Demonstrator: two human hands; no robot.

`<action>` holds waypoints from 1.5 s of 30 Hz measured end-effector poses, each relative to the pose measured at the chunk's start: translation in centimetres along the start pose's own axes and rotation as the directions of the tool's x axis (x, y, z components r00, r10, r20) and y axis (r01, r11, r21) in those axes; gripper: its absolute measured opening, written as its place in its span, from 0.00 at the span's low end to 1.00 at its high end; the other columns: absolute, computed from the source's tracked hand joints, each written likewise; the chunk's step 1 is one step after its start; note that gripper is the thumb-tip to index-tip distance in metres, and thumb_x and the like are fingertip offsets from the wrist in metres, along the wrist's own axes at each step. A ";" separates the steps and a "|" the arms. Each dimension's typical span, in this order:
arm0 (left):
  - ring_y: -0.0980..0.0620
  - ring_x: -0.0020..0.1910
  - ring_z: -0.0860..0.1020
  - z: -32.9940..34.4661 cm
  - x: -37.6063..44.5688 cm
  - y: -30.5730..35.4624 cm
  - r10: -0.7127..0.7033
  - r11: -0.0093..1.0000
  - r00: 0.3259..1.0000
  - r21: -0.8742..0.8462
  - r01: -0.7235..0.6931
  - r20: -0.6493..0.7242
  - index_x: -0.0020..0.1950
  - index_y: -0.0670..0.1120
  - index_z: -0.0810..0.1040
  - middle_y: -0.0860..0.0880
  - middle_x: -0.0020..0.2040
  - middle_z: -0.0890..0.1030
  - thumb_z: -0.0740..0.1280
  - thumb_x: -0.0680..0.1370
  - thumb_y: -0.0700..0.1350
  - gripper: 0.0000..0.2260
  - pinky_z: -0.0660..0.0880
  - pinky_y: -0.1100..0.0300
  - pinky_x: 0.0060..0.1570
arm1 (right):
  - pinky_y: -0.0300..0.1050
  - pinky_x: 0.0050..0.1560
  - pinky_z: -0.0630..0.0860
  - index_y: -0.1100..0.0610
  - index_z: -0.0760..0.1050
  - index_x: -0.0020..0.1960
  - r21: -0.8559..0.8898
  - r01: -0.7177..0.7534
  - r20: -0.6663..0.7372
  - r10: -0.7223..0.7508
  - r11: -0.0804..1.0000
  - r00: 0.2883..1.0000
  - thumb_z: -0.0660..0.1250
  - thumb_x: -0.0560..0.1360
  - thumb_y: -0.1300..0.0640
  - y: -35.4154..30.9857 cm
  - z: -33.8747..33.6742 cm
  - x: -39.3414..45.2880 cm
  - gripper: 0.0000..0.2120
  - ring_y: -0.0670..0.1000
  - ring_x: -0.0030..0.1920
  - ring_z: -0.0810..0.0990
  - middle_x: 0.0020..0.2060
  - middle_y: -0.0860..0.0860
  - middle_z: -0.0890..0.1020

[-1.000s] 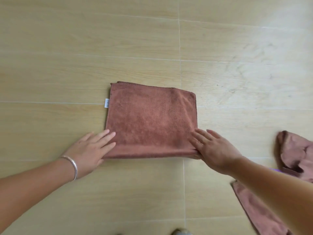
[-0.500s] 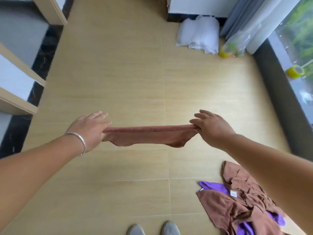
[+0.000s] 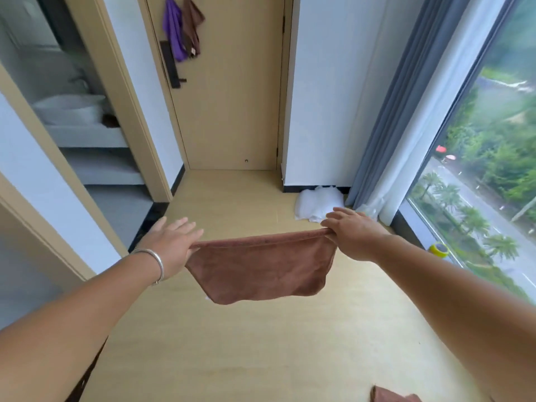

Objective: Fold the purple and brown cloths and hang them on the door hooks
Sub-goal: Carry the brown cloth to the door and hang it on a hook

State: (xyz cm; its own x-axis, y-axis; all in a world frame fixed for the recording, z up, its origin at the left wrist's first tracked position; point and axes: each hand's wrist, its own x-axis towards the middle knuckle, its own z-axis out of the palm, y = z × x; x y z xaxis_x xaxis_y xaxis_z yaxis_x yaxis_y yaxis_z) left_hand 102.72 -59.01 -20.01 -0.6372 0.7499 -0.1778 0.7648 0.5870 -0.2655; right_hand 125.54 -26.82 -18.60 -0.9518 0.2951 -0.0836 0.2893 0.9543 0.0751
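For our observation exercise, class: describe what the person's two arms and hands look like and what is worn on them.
Both forearms are bare, with no sleeves in view. The left hand has a thin silver bangle round its wrist. The right hand and its wrist carry nothing: no ring, watch or glove shows.

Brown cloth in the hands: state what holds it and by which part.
The folded brown cloth hangs between both hands: left hand pinches its upper left corner, right hand its upper right corner.
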 end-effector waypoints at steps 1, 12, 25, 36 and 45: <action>0.55 0.78 0.48 -1.9 -0.5 -0.5 -0.004 1.000 1.000 -0.004 0.004 -0.020 0.78 0.55 0.54 0.55 0.79 0.54 0.47 0.84 0.55 0.22 0.44 0.48 0.75 | 0.49 0.69 0.61 0.47 0.70 0.67 0.009 -0.004 -0.029 0.004 1.000 1.000 0.51 0.82 0.43 0.2 -2.0 -0.4 0.19 0.49 0.72 0.61 0.64 0.45 0.73; 0.54 0.73 0.58 -19.0 -4.9 -6.5 -0.061 0.998 0.965 -0.022 0.057 -0.256 0.64 0.57 0.70 0.57 0.66 0.70 0.44 0.83 0.56 0.18 0.50 0.43 0.72 | 0.52 0.72 0.61 0.41 0.73 0.67 0.054 -0.020 -0.260 0.033 0.998 0.965 0.53 0.82 0.44 0.8 -20.3 -3.4 0.17 0.48 0.75 0.57 0.70 0.43 0.69; 0.54 0.78 0.46 -28.4 -7.5 -9.3 -0.132 0.986 0.841 0.017 0.165 -0.524 0.75 0.57 0.61 0.55 0.78 0.57 0.47 0.84 0.50 0.19 0.38 0.41 0.73 | 0.48 0.66 0.65 0.42 0.75 0.63 -0.059 -0.025 -0.488 -0.007 0.998 0.873 0.52 0.82 0.44 1.8 -30.0 -4.0 0.17 0.48 0.69 0.65 0.61 0.43 0.76; 0.55 0.78 0.44 -28.1 -4.8 -8.6 -0.219 0.971 0.824 -0.032 0.238 -0.522 0.77 0.59 0.54 0.55 0.79 0.50 0.46 0.84 0.49 0.21 0.39 0.40 0.74 | 0.53 0.74 0.55 0.43 0.59 0.74 -0.089 -0.080 -0.563 0.016 0.993 0.826 0.46 0.82 0.42 3.7 -28.3 0.8 0.22 0.52 0.77 0.53 0.77 0.49 0.58; 0.55 0.77 0.43 -27.0 4.8 -14.2 -0.249 0.965 0.834 -0.057 0.255 -0.492 0.77 0.59 0.55 0.54 0.79 0.50 0.46 0.84 0.50 0.20 0.37 0.41 0.73 | 0.55 0.75 0.51 0.44 0.55 0.76 -0.100 -0.065 -0.542 0.000 0.993 0.840 0.44 0.82 0.43 3.9 -28.3 11.8 0.23 0.51 0.77 0.51 0.77 0.48 0.56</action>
State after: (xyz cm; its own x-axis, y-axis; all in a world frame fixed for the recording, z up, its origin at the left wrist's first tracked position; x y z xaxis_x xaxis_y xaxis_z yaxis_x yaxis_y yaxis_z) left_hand 91.36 -55.54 8.47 -0.6756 0.6293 0.3842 0.5815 0.7751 -0.2471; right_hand 112.56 -20.95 8.84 -0.8548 0.2226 0.4688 0.3388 0.9236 0.1792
